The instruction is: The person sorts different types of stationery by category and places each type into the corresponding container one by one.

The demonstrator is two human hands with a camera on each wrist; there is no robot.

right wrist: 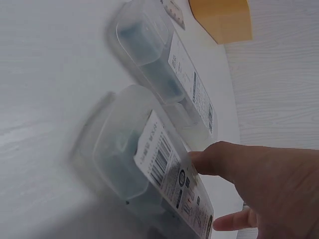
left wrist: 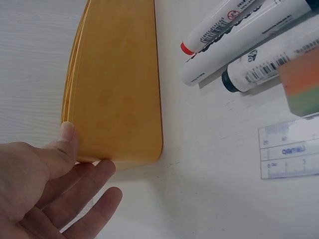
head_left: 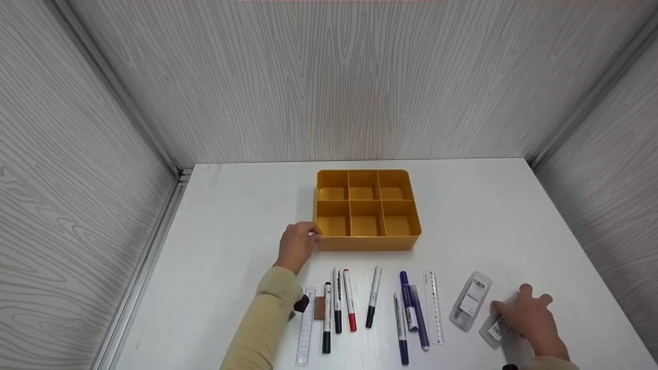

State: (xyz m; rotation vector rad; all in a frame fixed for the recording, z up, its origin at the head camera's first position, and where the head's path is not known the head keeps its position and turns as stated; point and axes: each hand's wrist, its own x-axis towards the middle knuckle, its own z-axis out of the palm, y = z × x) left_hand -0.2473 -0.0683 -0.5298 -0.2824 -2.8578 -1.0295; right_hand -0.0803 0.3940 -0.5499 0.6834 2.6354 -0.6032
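Note:
At the front left corner of a mustard-yellow six-compartment box (head_left: pixel 367 244), my left hand (head_left: pixel 297 245) pinches it; the left wrist view shows the thumb at the rim and fingertips against the end wall. On the right, my right hand (head_left: pixel 529 317) grips a clear plastic case (right wrist: pixel 164 169) with a barcode label. The thumb lies on its labelled face, the other fingers mostly hidden beyond it. Dark contents show faintly through the plastic. A second similar case (head_left: pixel 470 300) lies just left of the held one.
Between the hands lie black and red markers (head_left: pixel 349 300), purple markers (head_left: pixel 408 300) and a clear ruler (head_left: pixel 433 308). Another ruler (head_left: pixel 305 329) and a brownish block (head_left: pixel 320 308) are near the left sleeve. Wood-grain panels (head_left: pixel 360 82) enclose the white table (head_left: pixel 231 216).

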